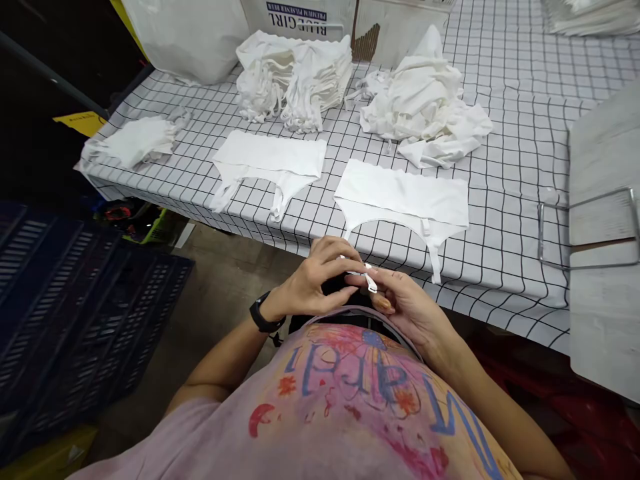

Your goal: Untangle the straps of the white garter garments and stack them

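Observation:
My left hand [315,277] and my right hand [405,303] meet close to my body, below the table's front edge. Both pinch a thin white strap [369,279] that hangs from the white garment [405,197] lying flat on the checked tablecloth [505,200]. The fingers of both hands are curled round the strap's end. A black watch sits on my left wrist. A second flat white garment [270,163] lies to the left of the first one.
A folded stack of white garments [295,80] and a loose heap [425,107] lie further back. A small pile [133,140] sits at the far left corner. Cardboard boxes [300,13] stand behind. A board with a metal frame [590,227] is at right. Dark crates [75,300] stand on the floor, left.

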{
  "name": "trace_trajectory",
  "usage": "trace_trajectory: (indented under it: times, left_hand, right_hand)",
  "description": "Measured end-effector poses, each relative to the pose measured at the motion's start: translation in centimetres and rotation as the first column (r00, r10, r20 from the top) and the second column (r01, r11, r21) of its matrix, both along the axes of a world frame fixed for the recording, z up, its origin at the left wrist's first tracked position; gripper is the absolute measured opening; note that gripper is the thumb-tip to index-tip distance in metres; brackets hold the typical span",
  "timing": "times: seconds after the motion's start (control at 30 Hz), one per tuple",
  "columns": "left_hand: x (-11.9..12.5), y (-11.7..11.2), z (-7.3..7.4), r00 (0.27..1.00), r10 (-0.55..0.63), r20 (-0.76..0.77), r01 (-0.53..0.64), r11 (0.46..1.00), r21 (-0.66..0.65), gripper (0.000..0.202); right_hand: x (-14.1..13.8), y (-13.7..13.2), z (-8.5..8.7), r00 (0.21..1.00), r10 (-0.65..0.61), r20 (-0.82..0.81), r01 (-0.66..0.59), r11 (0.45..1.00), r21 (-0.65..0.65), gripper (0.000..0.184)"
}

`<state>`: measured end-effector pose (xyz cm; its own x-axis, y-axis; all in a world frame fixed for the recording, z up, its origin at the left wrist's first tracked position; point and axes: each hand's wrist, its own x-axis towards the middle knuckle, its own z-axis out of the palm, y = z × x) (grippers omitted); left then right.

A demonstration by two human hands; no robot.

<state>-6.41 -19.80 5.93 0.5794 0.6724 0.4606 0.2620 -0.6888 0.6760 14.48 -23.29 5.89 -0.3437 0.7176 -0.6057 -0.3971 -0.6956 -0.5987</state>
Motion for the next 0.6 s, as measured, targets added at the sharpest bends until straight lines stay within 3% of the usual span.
trace_trajectory:
  times: [0.07,0.17,0.27,0.33,0.4,0.47,0.53,0.6]
  left_hand:
    - [0.6,0.1,-0.4,1.000,-0.007,-0.029,0.008,0.999,0.040,0.025]
    - [1.6,0.5,-1.2,0.998,0.005,0.058,-0.006,1.000,0.029,0.014]
    - [2.4,0.7,-1.5,0.972,0.103,0.209,-0.062,0.979,-0.196,0.005]
    - [2.6,0.8,-1.4,0.943,0.235,0.235,-0.108,0.886,-0.452,0.009]
    - [2.8,0.9,-1.2,0.929,0.316,0.191,-0.114,0.737,-0.666,0.016]
    - [2.9,1.2,-1.1,0.930,0.331,0.161,-0.086,0.621,-0.779,0.022]
    - [3.0,1.6,-1.1,0.927,0.339,0.160,-0.064,0.563,-0.824,0.025]
    - [3.1,1.9,-1.1,0.926,0.343,0.156,-0.063,0.548,-0.834,0.025]
  right_hand:
    - [-0.2,0.2,-0.2,1.000,0.025,0.004,-0.025,1.000,0.001,0.034]
    - [-0.3,0.5,-0.4,0.998,0.062,0.029,-0.062,0.998,0.011,0.039]
    - [0.0,0.7,-0.4,0.983,0.128,0.131,-0.138,0.988,0.068,0.046]
    - [0.4,0.7,-0.4,0.938,0.112,0.329,-0.177,0.968,0.175,0.049]
    - [0.8,0.7,-0.5,0.842,-0.034,0.538,-0.163,0.935,0.315,0.045]
    - [0.9,0.9,-0.8,0.764,-0.186,0.618,-0.123,0.898,0.422,0.037]
    - [0.8,1.3,-1.2,0.776,-0.234,0.586,-0.099,0.872,0.480,0.031]
    - [0.4,1.7,-1.6,0.830,-0.229,0.509,-0.081,0.852,0.517,0.026]
